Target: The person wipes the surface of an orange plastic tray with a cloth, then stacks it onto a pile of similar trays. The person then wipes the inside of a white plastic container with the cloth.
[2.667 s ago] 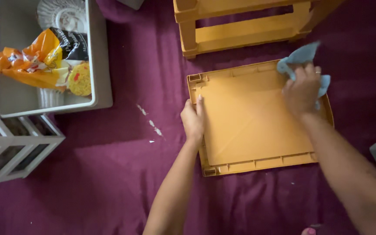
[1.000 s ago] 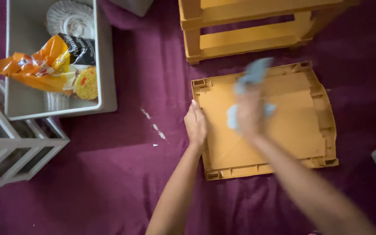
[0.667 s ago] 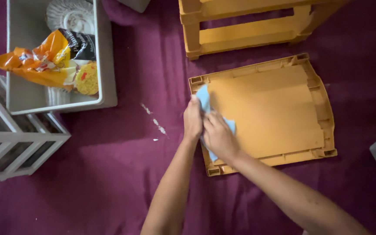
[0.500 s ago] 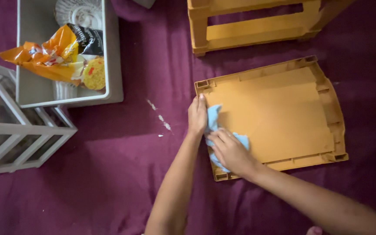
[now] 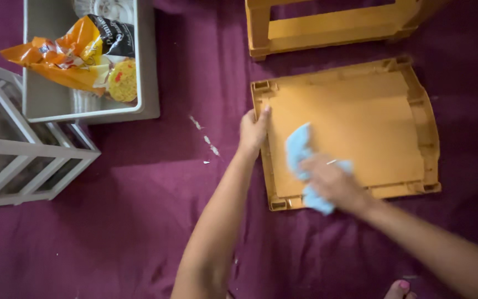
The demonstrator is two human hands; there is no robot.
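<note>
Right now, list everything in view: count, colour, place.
tray: one, orange, flat on the cloth, centre right
cleaning cloth: one, light blue, on the tray under the right hand
shelf frame: one, orange, top right
bin: one, grey, top left
snack packets: several, orange, black and yellow, in the bin
rack: one, white, left edge
floor cloth: one, maroon, under everything
left hand: on the tray's left rim
right hand: blurred, on the cleaning cloth

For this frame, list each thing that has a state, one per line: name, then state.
Orange tray: lying flat on the purple cloth.
Blue rag: crumpled, pressed on the tray.
Right hand: on the rag, blurred.
Left hand: gripping the tray's left edge.
Grey bin: open, holding snack packets.
Orange rack: empty where seen.
</note>
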